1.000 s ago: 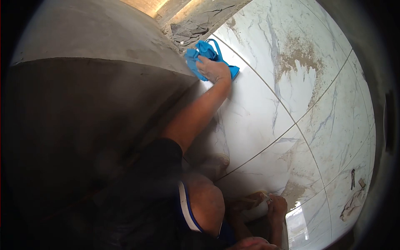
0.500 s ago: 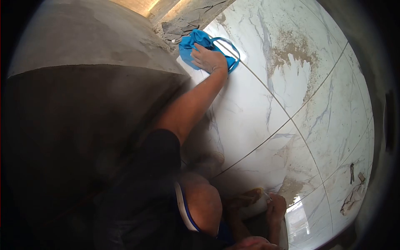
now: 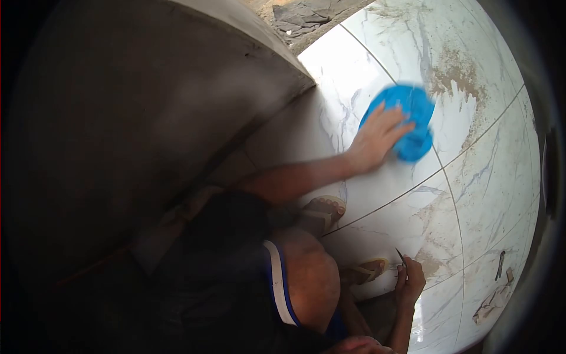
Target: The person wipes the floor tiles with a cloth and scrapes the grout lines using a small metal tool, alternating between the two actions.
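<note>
My left hand (image 3: 374, 141) presses flat, fingers spread, on a crumpled blue cloth (image 3: 404, 121) atop the white marble-veined floor tiles (image 3: 354, 88). My right hand (image 3: 411, 282) grips a thin dark blade (image 3: 401, 256). Near tiles look clean; brown mortar residue (image 3: 457, 76) remains.

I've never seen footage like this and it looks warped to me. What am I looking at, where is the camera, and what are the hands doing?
The camera sits on a person's head and looks down with a wide lens, which bends the edges. The person crouches on a floor of white marble-look tiles, beside a grey concrete wall. The left hand presses a blue cloth on a tile. Brown dirt stains lie just beyond it. The right hand, low by the sandalled feet, holds a thin dark tool, too small to identify.
</note>
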The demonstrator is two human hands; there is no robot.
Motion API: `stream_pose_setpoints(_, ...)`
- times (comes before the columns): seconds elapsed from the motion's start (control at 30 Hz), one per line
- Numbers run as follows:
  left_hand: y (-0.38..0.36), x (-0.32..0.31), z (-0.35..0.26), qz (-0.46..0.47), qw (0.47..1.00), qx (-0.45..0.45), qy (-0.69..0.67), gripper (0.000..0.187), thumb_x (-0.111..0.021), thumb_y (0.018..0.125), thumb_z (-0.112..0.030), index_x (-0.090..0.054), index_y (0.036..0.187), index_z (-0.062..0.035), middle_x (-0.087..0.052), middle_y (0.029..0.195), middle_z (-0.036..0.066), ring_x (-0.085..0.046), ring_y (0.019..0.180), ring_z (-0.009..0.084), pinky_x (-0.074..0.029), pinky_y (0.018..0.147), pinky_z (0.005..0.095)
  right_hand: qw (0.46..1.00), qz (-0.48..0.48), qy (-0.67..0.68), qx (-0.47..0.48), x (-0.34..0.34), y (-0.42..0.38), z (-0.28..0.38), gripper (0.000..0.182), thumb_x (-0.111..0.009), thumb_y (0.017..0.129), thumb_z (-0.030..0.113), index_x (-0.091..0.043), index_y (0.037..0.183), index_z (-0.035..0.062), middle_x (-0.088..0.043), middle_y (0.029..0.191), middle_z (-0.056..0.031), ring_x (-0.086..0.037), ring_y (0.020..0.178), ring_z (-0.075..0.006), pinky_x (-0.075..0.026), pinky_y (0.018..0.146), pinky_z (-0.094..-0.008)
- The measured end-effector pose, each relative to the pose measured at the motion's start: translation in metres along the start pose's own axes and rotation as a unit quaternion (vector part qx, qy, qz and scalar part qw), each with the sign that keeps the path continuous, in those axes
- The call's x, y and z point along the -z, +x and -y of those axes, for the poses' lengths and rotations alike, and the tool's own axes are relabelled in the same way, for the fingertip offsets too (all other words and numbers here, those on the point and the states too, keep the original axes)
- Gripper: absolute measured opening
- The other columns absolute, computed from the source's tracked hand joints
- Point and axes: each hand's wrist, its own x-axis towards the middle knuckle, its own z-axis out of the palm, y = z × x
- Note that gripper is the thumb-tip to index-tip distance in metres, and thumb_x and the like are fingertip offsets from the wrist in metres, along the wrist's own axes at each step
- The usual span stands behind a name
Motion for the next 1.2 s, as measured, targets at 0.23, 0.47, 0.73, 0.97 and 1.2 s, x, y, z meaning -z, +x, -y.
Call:
stream_pose_setpoints(0.23, -0.206, 0.070, -0.017, 0.090, 0.993, 0.077, 0.026, 0.052, -0.070, 0.083, -0.005, -0.063, 0.135, -0.0092, -0.054, 0.144, 0.015, -0.049, 0.139, 0.0378, -0.032, 0.117, 0.0636, 0.995, 0.076, -0.001, 0.072, -0.023, 0.027, 0.028, 0.036, -0.077, 0.085, 0.007, -0.068, 0.120, 0.0086, -0.066, 0.097, -0.0121, -0.067, 0.079, -0.0317, -0.054, 0.066, -0.0422)
stream_pose_setpoints(0.47, -0.183, 0.073, 0.012, 0.105, 0.979, 0.124, 0.123, 0.051, -0.059, 0.088, -0.007, -0.059, 0.140, -0.0071, -0.053, 0.147, 0.017, -0.045, 0.142, 0.0377, -0.029, 0.120, 0.0604, 0.986, 0.048, -0.020, 0.161, -0.047, 0.113, 0.074, 0.036, -0.075, 0.088, 0.013, -0.067, 0.123, 0.0096, -0.062, 0.092, -0.0112, -0.065, 0.077, -0.0317, -0.053, 0.066, -0.0421)
stream_pose_setpoints(0.73, -0.078, 0.031, 0.079, -0.027, 0.966, 0.140, 0.216, 0.051, -0.061, 0.087, -0.010, -0.059, 0.137, -0.0034, -0.053, 0.145, 0.018, -0.045, 0.139, 0.0403, -0.030, 0.120, 0.0582, 0.997, -0.060, -0.011, 0.047, -0.028, 0.167, 0.091, 0.030, -0.062, 0.098, 0.017, -0.066, 0.126, 0.0054, -0.063, 0.094, -0.0155, -0.065, 0.083, -0.0360, -0.052, 0.072, -0.0452)
stream_pose_setpoints(0.97, -0.061, 0.023, 0.089, -0.051, 0.959, 0.147, 0.237, 0.049, -0.061, 0.083, -0.012, -0.061, 0.130, -0.0015, -0.056, 0.141, 0.019, -0.047, 0.136, 0.0419, -0.033, 0.117, 0.0574, 0.993, -0.070, -0.017, -0.098, -0.019, 0.173, 0.029, 0.035, -0.058, 0.101, 0.023, -0.064, 0.129, 0.0029, -0.067, 0.105, -0.0208, -0.066, 0.097, -0.0402, -0.051, 0.087, -0.0482)
stream_pose_setpoints(1.2, -0.060, 0.024, 0.085, -0.035, 0.951, 0.157, 0.265, 0.050, -0.061, 0.080, -0.009, -0.060, 0.129, 0.0000, -0.056, 0.141, 0.018, -0.046, 0.139, 0.0384, -0.029, 0.120, 0.0565, 0.997, -0.066, -0.016, -0.032, -0.031, 0.200, 0.030, 0.036, -0.058, 0.099, 0.021, -0.062, 0.131, 0.0067, -0.066, 0.107, -0.0207, -0.066, 0.096, -0.0410, -0.052, 0.084, -0.0493)
